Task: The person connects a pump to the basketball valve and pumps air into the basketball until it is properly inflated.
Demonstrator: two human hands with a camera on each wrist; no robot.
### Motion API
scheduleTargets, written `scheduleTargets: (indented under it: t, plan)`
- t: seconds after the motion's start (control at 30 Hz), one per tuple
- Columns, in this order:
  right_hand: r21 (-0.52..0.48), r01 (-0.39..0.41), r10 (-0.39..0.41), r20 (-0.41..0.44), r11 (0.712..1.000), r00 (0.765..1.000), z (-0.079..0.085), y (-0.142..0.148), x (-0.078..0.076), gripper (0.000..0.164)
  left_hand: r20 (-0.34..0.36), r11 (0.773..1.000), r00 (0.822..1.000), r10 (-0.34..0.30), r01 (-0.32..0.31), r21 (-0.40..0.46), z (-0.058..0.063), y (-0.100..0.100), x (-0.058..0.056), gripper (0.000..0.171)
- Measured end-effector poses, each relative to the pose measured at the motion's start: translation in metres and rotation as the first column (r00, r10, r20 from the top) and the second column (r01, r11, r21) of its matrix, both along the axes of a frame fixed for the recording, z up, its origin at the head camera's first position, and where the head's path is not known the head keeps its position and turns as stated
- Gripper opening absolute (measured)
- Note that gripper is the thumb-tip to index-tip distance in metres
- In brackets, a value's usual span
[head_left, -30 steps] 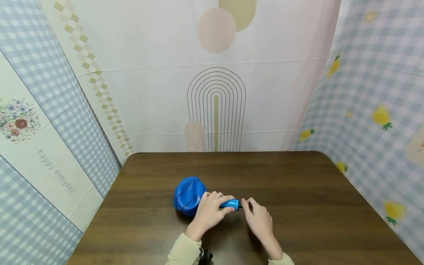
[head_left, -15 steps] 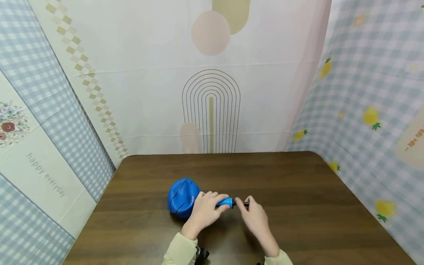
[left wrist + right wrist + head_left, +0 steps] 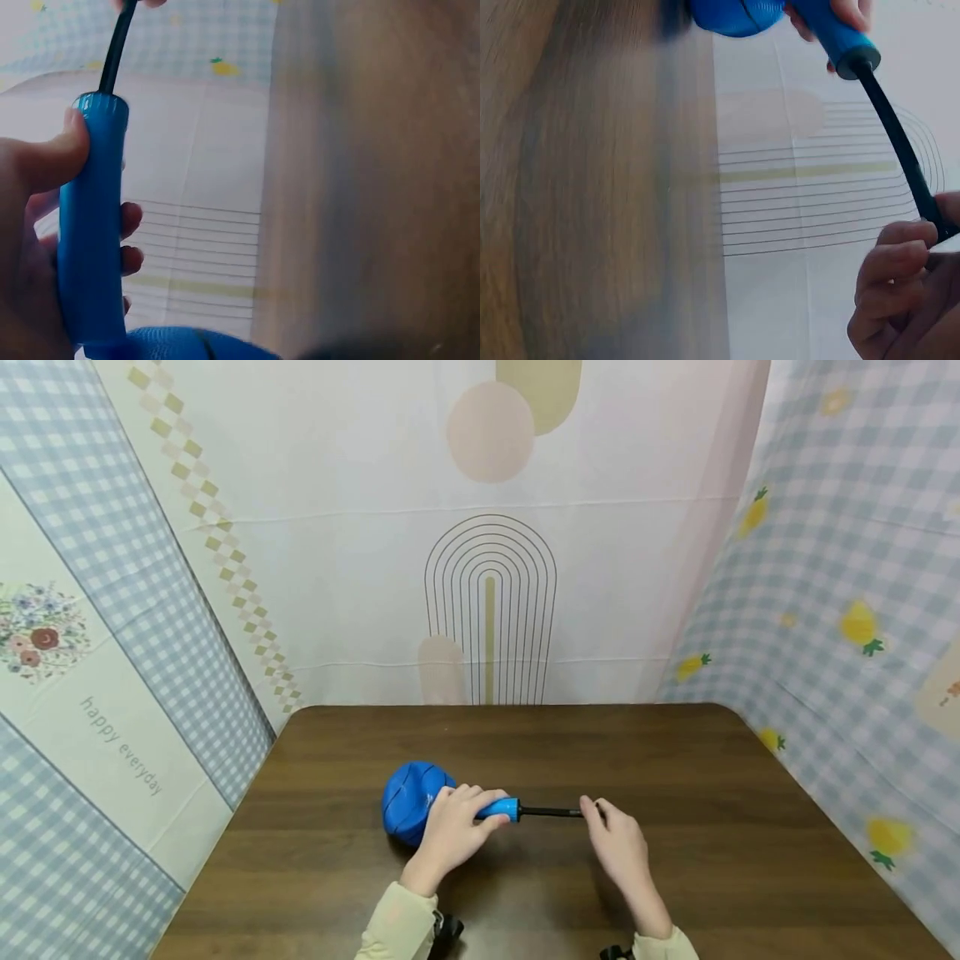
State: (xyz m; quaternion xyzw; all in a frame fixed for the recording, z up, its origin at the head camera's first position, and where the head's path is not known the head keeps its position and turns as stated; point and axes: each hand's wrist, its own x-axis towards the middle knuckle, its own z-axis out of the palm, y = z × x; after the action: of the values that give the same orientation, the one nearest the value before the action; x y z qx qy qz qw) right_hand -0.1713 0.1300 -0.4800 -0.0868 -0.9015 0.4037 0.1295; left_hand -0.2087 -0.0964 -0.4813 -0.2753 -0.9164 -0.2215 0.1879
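The ball [image 3: 407, 806] blocks leftward; rightward lies free table [image 3: 742, 852].

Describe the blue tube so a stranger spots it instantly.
At the brown table, find the left hand. It grips the blue tube, whose black rod runs to the right hand. Unlike the dented blue ball nearby, the tube is slim.

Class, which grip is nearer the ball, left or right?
Left. The left grip holds the pump close beside the ball; the right grip is farther off to the right, holding the outer end of the pump's rod.

Pale yellow sleeves [image 3: 397, 922], black wrist-gear [image 3: 447, 930].
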Motion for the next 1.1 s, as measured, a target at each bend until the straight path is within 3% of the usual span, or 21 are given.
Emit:
scheduleTargets:
  t: [0.1, 0.2, 0.3, 0.4, 0.63, 0.7, 0.8, 0.97, 1.1]
  plan:
    - [-0.022, 0.014, -0.014, -0.009, 1.000, 1.000, 0.000, -0.006, -0.001, 0.040, -0.085, 1.000, 0.996, 0.019, -0.019, 0.000, -0.006, 0.007, 0.002, 0.034]
    - [-0.066, -0.066, 0.066, -0.001, 0.996, 0.998, -0.002, -0.022, 0.000, 0.039, -0.134, 1.000, 0.991, 0.018, -0.018, -0.006, -0.010, 0.016, 0.005, 0.035]
    - [-0.057, -0.140, 0.143, 0.037, 0.988, 0.989, -0.006, -0.033, 0.002, 0.039, -0.115, 1.000, 0.993, -0.001, 0.000, -0.011, -0.012, 0.019, 0.009, 0.033]
    - [-0.011, -0.154, 0.154, 0.077, 0.988, 0.985, -0.009, -0.033, 0.006, 0.038, -0.065, 1.000, 0.997, -0.030, 0.029, -0.010, -0.013, 0.015, 0.010, 0.032]
    - [0.033, -0.038, 0.037, 0.034, 0.999, 0.999, -0.005, -0.007, 0.007, 0.043, 0.023, 0.999, 1.000, 0.000, -0.002, 0.045, -0.011, -0.004, 0.008, 0.034]
    - [0.048, -0.003, 0.002, 0.020, 0.999, 1.000, -0.004, 0.000, 0.008, 0.045, 0.015, 0.998, 1.000, 0.018, -0.019, 0.056, -0.011, -0.006, 0.008, 0.033]
    - [-0.014, 0.011, -0.011, 0.012, 1.000, 1.000, -0.005, -0.003, 0.009, 0.043, -0.034, 0.998, 0.999, 0.031, -0.029, 0.054, -0.012, -0.002, 0.008, 0.032]
    - [-0.148, -0.079, 0.082, 0.013, 0.986, 0.997, -0.005, -0.028, 0.008, 0.038, -0.093, 0.999, 0.996, 0.009, -0.004, 0.054, -0.012, 0.009, 0.007, 0.033]
    - [-0.076, -0.141, 0.144, 0.032, 0.987, 0.989, -0.004, -0.039, 0.007, 0.038, -0.070, 0.998, 0.997, -0.041, 0.044, 0.051, -0.009, 0.005, 0.005, 0.034]
